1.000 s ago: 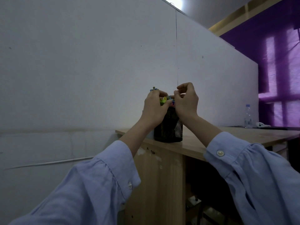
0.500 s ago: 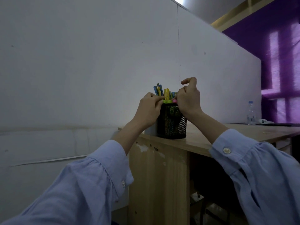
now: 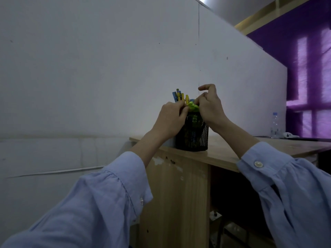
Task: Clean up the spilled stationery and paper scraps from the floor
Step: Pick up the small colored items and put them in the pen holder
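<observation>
White panel wall (image 3: 89,68) behind wooden desk (image 3: 223,156). Purple curtain (image 3: 304,68) over window on the right, daylight glowing through. Water bottle (image 3: 275,125) at desk's far end. Room dim.

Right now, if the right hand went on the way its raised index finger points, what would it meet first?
Probably the yellow and blue pens in the black mesh pen cup: the right hand points its index finger left at their tips. Depth is unclear; it might pass behind.
</observation>
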A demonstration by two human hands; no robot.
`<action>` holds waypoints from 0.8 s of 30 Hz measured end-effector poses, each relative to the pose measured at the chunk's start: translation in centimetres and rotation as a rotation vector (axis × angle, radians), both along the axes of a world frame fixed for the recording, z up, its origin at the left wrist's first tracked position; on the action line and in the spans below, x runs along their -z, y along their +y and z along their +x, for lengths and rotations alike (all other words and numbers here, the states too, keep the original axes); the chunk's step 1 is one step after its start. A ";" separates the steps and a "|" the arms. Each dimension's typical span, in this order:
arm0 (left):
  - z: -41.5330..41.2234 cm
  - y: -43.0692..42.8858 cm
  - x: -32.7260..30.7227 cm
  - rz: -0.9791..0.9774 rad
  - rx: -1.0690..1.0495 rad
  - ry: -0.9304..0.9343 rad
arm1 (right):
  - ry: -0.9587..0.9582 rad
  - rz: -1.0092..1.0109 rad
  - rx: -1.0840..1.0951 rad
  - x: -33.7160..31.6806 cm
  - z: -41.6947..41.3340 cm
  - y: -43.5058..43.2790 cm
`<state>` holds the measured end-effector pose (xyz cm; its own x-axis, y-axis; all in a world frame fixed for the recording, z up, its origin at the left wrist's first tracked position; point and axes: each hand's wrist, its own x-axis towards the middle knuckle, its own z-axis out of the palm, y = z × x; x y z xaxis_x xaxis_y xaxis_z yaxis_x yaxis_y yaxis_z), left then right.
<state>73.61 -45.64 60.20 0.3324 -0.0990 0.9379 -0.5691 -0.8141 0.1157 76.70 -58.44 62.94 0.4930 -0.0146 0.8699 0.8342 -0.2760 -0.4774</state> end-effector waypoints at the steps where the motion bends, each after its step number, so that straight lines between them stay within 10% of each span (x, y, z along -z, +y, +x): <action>1: 0.0 0.1 0.1 -0.008 0.004 0.003 | 0.000 -0.008 0.010 0.0 -0.2 0.0; 24: -1.2 -0.2 -0.9 0.087 -0.022 -0.057 | -0.066 -0.368 0.377 0.2 -0.9 -1.7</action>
<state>72.44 -45.87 61.07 0.2812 -0.1743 0.9437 -0.5550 -0.8318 0.0118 75.84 -60.17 62.74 0.4562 0.1317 0.8801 0.6697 -0.7021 -0.2421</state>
